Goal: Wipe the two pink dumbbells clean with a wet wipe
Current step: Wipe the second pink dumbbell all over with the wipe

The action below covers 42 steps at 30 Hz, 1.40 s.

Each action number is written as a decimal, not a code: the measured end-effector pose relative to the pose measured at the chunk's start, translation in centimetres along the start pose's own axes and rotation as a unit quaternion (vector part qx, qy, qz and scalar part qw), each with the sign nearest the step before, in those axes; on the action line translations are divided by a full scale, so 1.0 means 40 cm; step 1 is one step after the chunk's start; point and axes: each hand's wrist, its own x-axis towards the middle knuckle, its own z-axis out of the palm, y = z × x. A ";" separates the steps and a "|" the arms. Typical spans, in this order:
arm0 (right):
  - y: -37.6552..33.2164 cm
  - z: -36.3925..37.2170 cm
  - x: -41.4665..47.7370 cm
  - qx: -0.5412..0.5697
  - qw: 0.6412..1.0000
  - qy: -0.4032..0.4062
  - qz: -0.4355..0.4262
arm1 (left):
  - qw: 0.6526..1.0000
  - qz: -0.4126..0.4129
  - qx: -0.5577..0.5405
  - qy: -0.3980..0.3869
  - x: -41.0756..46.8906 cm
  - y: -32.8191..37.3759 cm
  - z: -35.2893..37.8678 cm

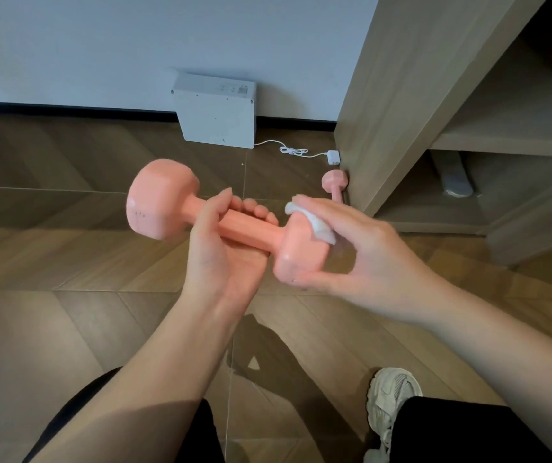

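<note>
Left grip (221, 252): fingers curled round the handle of a matte pink dumbbell (163, 198), held roughly level in the air above the wooden floor (67, 262). Right grip (368, 259): fingers press a crumpled white wet wipe (318, 227) onto its right head, thumb beneath. Second pink dumbbell (334, 180) lies on the floor, just beside the wooden cabinet (384, 111).

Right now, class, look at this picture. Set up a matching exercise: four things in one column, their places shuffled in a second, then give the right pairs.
Things
1. wet wipe
2. nearer dumbbell
3. farther dumbbell
4. white box

Places
A. on the floor beside the wooden cabinet
B. against the wall
C. pressed on a dumbbell head by the right hand
D. gripped by its handle in the left hand

Pairs: 1-C, 2-D, 3-A, 4-B
</note>
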 end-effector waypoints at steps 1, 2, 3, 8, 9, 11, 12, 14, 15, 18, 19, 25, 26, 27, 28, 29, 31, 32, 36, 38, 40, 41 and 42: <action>-0.002 -0.010 0.006 0.034 0.999 0.010 0.013 | 0.999 0.004 0.006 -0.031 0.001 0.006 0.005; -0.004 -0.019 0.013 0.073 0.997 0.006 0.028 | 0.998 0.010 0.016 -0.053 0.001 0.011 0.011; -0.007 -0.025 0.018 0.110 0.993 -0.009 0.041 | 0.997 0.018 0.027 -0.064 0.001 0.015 0.018; -0.023 0.021 0.006 0.052 0.998 -0.011 0.042 | 0.996 0.061 0.068 0.001 0.003 0.030 0.037; -0.028 0.034 -0.002 0.032 0.999 0.019 0.025 | 0.995 0.064 0.069 0.016 0.006 0.035 0.038; -0.036 0.051 -0.019 0.006 0.997 0.074 -0.035 | 0.996 0.057 0.046 0.043 0.013 0.045 0.037; -0.037 0.053 -0.021 -0.004 0.995 0.081 -0.059 | 0.997 0.050 0.029 0.056 0.016 0.048 0.036; -0.038 0.047 -0.014 0.015 0.998 0.053 -0.038 | 0.996 0.036 0.002 0.083 0.019 0.047 0.030; -0.039 0.041 -0.007 0.036 0.999 0.030 -0.004 | 0.995 0.031 -0.005 0.093 0.019 0.044 0.027; -0.039 0.034 -0.007 0.060 0.998 -0.006 0.016 | 0.994 0.016 -0.006 0.105 0.017 0.040 0.020; -0.040 0.035 -0.013 0.049 0.999 0.001 -0.009 | 0.994 0.010 -0.008 0.105 0.015 0.042 0.019; -0.041 0.040 -0.016 0.042 0.998 0.047 -0.032 | 0.993 0.005 -0.007 0.115 0.004 0.042 0.025; -0.045 0.043 -0.017 0.027 0.997 0.046 -0.053 | 0.993 0.004 -0.001 0.116 0.003 0.040 0.027; -0.044 0.048 -0.023 0.005 0.995 0.046 -0.084 | 0.993 0.002 0.001 0.115 0.001 0.040 0.029; -0.042 0.051 -0.028 -0.010 0.993 0.045 -0.108 | 0.993 0.000 0.001 0.115 0.000 0.040 0.031; -0.038 0.050 -0.030 -0.008 0.993 0.043 -0.110 | 0.993 -0.002 0.002 0.116 -0.001 0.040 0.031; -0.038 0.044 -0.026 0.018 0.995 0.047 -0.090 | 0.992 0.000 0.012 0.123 -0.003 0.041 0.029; -0.040 0.044 -0.026 0.009 0.994 0.044 -0.099 | 0.992 0.000 0.016 0.126 -0.004 0.041 0.029; -0.033 0.064 -0.034 -0.066 0.980 0.039 -0.181 | 0.991 -0.003 -0.003 0.134 -0.004 0.042 0.022; -0.030 0.064 -0.027 -0.032 0.986 0.058 -0.150 | 0.989 0.003 0.003 0.148 -0.004 0.042 0.018; -0.032 0.069 -0.026 -0.053 0.982 0.048 -0.174 | 0.988 0.007 0.003 0.155 -0.007 0.044 0.017; -0.030 0.074 -0.027 -0.074 0.976 0.040 -0.203 | 0.988 0.007 -0.004 0.156 -0.006 0.046 0.016; -0.028 0.076 -0.026 -0.088 0.972 0.037 -0.215 | 0.987 0.006 -0.011 0.159 -0.005 0.048 0.015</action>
